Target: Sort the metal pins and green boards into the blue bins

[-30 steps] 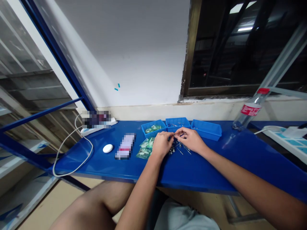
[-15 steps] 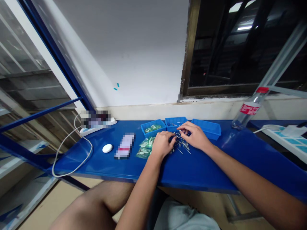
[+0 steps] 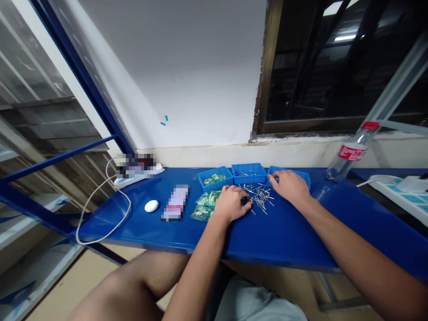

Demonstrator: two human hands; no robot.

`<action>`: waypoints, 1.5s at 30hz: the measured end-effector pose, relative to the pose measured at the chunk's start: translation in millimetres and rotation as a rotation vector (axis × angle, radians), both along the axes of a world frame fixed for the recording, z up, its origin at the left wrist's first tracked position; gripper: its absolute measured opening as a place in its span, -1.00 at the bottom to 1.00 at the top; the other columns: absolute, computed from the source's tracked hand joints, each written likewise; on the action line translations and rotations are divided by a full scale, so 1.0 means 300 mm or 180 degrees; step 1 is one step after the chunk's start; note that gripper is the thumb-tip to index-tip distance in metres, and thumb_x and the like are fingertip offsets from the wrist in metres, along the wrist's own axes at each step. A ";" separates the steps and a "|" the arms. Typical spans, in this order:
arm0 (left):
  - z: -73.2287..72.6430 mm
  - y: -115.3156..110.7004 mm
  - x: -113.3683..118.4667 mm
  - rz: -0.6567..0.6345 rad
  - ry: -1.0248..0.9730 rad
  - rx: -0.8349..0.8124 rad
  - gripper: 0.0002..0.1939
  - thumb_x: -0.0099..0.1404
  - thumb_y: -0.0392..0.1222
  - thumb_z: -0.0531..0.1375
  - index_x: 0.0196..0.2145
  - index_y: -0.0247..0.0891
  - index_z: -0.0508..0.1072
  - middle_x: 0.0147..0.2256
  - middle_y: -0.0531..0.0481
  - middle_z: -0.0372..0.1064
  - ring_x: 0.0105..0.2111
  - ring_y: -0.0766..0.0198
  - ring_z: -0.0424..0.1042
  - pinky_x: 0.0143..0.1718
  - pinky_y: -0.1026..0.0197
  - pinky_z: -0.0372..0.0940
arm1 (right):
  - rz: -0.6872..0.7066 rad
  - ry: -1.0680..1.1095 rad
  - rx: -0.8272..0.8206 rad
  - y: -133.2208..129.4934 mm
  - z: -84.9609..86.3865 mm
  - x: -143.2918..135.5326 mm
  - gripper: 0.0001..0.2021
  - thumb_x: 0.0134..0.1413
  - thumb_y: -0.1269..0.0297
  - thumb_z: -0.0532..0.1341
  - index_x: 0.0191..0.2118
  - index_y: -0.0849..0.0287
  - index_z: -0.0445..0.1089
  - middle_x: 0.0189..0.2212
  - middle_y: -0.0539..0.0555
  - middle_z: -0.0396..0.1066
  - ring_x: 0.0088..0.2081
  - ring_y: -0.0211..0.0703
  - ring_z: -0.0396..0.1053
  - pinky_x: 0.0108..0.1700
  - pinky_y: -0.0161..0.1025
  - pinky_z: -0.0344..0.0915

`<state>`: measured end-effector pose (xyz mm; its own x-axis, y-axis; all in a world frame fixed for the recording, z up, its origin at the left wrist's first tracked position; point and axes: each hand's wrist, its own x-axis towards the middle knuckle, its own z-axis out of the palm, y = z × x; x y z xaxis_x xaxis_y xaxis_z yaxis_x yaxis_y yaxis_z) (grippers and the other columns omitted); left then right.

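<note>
Thin metal pins (image 3: pixel 261 196) that look like blind rivets lie in a loose pile on the blue table. My left hand (image 3: pixel 230 204) rests at the pile's left edge, thumb and forefinger closed around what looks like one of these rivets. My right hand (image 3: pixel 290 185) is over the near left side of the right blue tray (image 3: pixel 305 176), fingers bent and tips together; anything between them is too small to make out. Several rivets lie in the middle blue tray (image 3: pixel 249 179). Green-tinted packets fill part of the left blue tray (image 3: pixel 216 185), and more packets (image 3: pixel 203 209) lie beside my left hand.
Left of the packets are a blurred phone-like object (image 3: pixel 175 203) and a white oval object (image 3: pixel 151 206). A white cable (image 3: pixel 129 207) loops near a power strip (image 3: pixel 138 177). At the right stand a red-capped bottle (image 3: pixel 349 154) and another power strip (image 3: pixel 397 196).
My right hand has moved right, from the rivet pile to the right tray, uncovering more of the pile. My left hand stays by the pile, slightly lower. The view has shifted a little.
</note>
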<state>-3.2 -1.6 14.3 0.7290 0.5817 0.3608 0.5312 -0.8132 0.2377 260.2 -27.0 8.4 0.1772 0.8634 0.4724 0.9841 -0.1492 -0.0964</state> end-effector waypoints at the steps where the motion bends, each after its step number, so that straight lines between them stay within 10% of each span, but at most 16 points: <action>1: -0.003 0.003 0.000 -0.0019 0.0007 0.0005 -0.78 0.41 -0.03 0.28 -0.09 -0.14 0.64 -0.03 -0.09 0.60 0.02 -0.02 0.48 0.18 -0.13 0.20 | 0.0000 -0.0021 -0.0004 -0.001 -0.001 -0.001 -0.61 0.41 0.07 0.09 -0.28 0.15 0.59 -0.29 0.29 0.59 -0.21 0.18 0.51 -0.23 -0.04 0.29; 19: -0.047 0.050 0.006 0.0006 -0.0943 -0.0267 -0.72 0.40 -0.35 0.26 0.04 -0.16 0.57 -0.02 -0.07 0.61 -0.06 0.14 0.60 0.05 0.15 0.45 | 0.1982 0.1007 0.0799 -0.022 0.006 -0.178 -0.85 0.36 0.28 0.19 -0.17 0.07 0.53 -0.21 0.10 0.59 -0.10 0.04 0.48 0.08 0.01 0.38; 33: -0.023 0.033 0.005 -0.0130 -0.1272 -0.0241 -0.47 0.36 -0.49 0.13 0.22 -0.13 0.38 0.17 -0.11 0.42 0.07 0.17 0.50 0.16 0.11 0.43 | 0.2076 0.2436 0.0221 -0.011 -0.033 -0.245 -0.88 0.20 0.19 0.30 -0.22 0.10 0.52 -0.30 0.06 0.61 -0.30 -0.08 0.55 -0.19 -0.13 0.50; 45: -0.017 0.024 0.002 0.0063 -0.1376 -0.0168 -0.69 0.48 -0.26 0.19 0.14 -0.22 0.44 0.07 -0.15 0.48 -0.05 0.18 0.54 0.08 0.14 0.43 | 0.2007 0.2345 0.0316 -0.013 -0.024 -0.240 -0.81 0.13 0.32 0.24 -0.15 0.12 0.54 -0.32 0.05 0.46 -0.40 -0.18 0.40 -0.34 -0.22 0.41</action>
